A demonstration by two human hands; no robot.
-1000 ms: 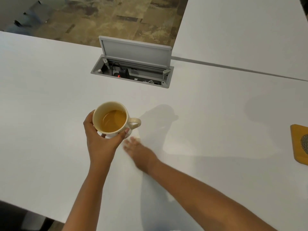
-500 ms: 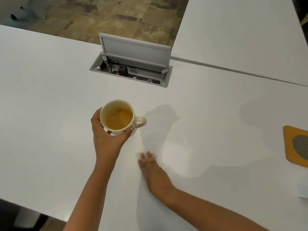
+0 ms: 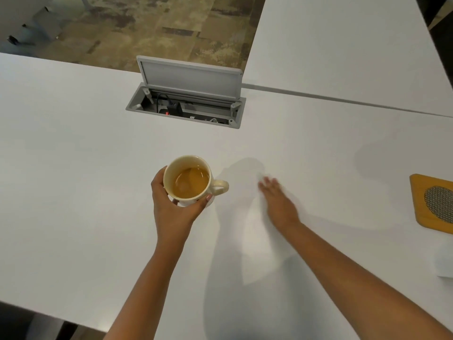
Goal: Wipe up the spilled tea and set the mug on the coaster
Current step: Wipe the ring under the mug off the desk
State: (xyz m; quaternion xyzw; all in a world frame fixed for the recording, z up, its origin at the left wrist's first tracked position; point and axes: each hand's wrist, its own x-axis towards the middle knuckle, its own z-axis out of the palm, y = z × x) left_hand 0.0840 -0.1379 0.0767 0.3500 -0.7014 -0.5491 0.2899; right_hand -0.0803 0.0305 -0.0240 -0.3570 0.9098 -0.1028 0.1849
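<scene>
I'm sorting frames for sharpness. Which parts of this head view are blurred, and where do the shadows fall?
Head view: the right hand is smeared by motion blur, its fingertips ghosted; the left hand and the mug are sharp. Soft shadows of the arms and mug fall on the white table, right of the mug. The coaster is cut by the frame edge.

1. We see a cream mug [image 3: 190, 180], upright, part full of amber tea, its handle pointing right, gripped from below by the left hand [image 3: 171, 209].
2. We see a yellow-orange square coaster [image 3: 424, 204] with a grey mesh centre, flat at the worktop's right edge, well apart from the mug, partly cut off.
</scene>
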